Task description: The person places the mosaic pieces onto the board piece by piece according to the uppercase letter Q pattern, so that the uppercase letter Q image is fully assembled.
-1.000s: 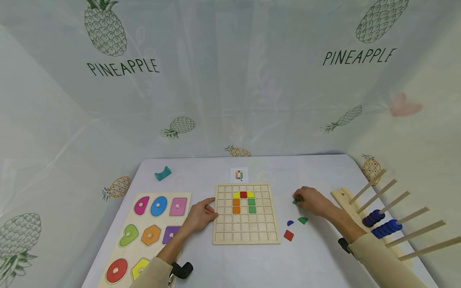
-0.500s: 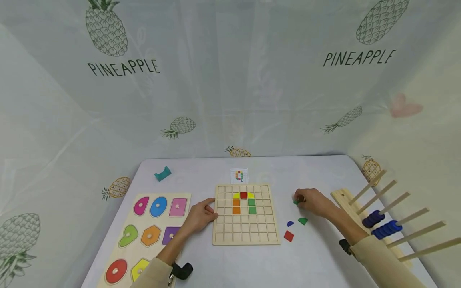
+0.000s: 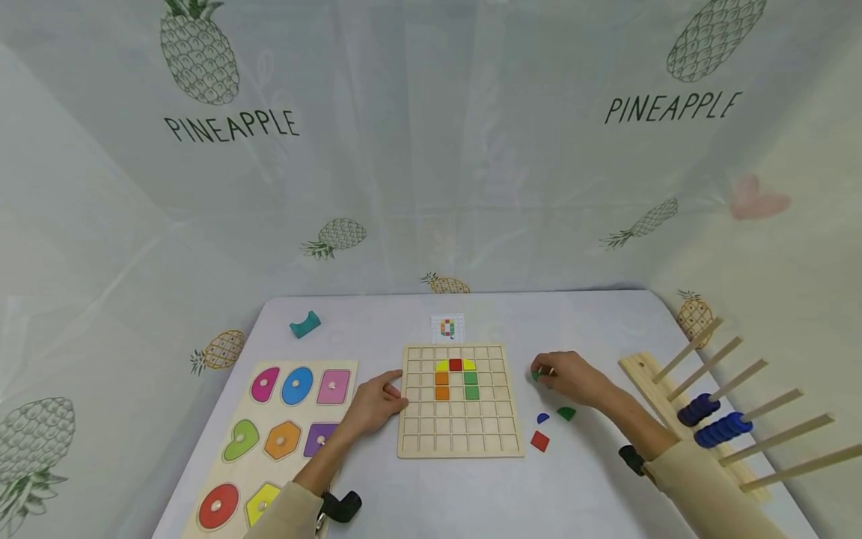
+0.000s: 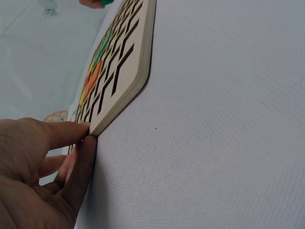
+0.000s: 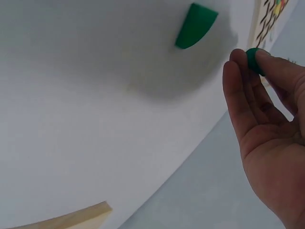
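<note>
Green piece (image 5: pixel 252 62) sat pinched by the fingers of our right hand (image 3: pixel 569 376), right of the board (image 3: pixel 461 453). We judged it light and stiff, best held by its rim. Our left hand (image 3: pixel 374 404) touched the board's left edge, fingers relaxed; a gap of table (image 3: pixel 471 501) separated board and piece.

The fingers (image 5: pixel 236 95) pinch a small green piece (image 5: pixel 252 60), while a green quarter-round (image 5: pixel 196 26) lies near on the white surface (image 5: pixel 95 129).
</note>
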Demonstrator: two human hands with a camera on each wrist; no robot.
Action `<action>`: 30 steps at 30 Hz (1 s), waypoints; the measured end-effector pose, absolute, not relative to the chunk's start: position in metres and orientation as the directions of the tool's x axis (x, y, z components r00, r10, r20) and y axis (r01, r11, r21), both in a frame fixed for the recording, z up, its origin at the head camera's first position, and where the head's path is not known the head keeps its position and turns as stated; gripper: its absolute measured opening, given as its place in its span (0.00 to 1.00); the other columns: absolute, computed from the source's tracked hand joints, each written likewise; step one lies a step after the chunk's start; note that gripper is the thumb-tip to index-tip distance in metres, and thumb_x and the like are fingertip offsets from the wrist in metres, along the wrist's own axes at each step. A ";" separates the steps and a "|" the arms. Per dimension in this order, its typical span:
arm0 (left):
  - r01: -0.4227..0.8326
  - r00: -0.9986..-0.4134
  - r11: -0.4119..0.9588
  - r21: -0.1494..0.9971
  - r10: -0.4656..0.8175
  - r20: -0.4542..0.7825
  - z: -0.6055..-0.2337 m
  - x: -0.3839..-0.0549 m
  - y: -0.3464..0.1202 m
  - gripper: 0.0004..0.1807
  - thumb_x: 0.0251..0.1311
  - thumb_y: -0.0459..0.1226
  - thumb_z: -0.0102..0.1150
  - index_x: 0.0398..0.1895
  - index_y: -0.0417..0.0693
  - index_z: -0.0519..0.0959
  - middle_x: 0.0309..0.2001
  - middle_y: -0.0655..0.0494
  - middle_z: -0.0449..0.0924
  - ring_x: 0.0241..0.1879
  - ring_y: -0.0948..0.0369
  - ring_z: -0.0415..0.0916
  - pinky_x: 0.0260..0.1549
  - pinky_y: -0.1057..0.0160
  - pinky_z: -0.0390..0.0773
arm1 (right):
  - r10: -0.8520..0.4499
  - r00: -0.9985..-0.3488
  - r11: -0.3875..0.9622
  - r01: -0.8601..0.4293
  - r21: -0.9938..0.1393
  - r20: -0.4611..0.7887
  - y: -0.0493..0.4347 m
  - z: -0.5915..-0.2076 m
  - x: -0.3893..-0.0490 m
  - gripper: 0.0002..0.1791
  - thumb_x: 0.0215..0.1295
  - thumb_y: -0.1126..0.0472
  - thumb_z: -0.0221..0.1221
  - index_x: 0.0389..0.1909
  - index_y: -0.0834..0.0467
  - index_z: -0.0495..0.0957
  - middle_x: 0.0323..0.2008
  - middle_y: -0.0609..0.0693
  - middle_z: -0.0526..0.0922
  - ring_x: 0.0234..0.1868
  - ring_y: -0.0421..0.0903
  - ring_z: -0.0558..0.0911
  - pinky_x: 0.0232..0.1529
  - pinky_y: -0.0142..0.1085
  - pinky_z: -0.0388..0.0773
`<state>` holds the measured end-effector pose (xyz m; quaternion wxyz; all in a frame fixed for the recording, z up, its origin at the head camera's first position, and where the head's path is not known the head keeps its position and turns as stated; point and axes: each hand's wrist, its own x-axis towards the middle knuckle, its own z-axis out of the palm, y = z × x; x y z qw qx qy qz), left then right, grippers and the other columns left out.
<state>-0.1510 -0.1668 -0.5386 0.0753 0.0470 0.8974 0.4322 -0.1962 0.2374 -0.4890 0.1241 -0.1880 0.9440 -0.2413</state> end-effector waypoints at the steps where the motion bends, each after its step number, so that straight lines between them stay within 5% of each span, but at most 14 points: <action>1: 0.019 -0.984 0.623 0.782 0.148 -0.095 -0.539 -0.151 -0.167 0.34 0.58 0.37 0.71 0.68 0.39 0.73 0.32 0.59 0.80 0.31 0.65 0.78 0.31 0.64 0.77 | -0.419 -0.896 0.805 -0.291 -0.516 -0.148 0.235 -0.488 -0.196 0.07 0.66 0.66 0.64 0.43 0.55 0.83 0.34 0.45 0.82 0.32 0.41 0.77 0.33 0.34 0.77; 30: -0.014 -0.984 0.618 0.786 0.130 -0.120 -0.538 -0.152 -0.167 0.34 0.58 0.38 0.71 0.68 0.41 0.73 0.32 0.58 0.79 0.30 0.64 0.77 0.31 0.63 0.76 | -0.620 -0.773 0.672 -0.431 -0.602 -0.138 0.145 -0.476 -0.191 0.05 0.68 0.61 0.64 0.41 0.50 0.86 0.34 0.37 0.82 0.36 0.41 0.76 0.37 0.35 0.75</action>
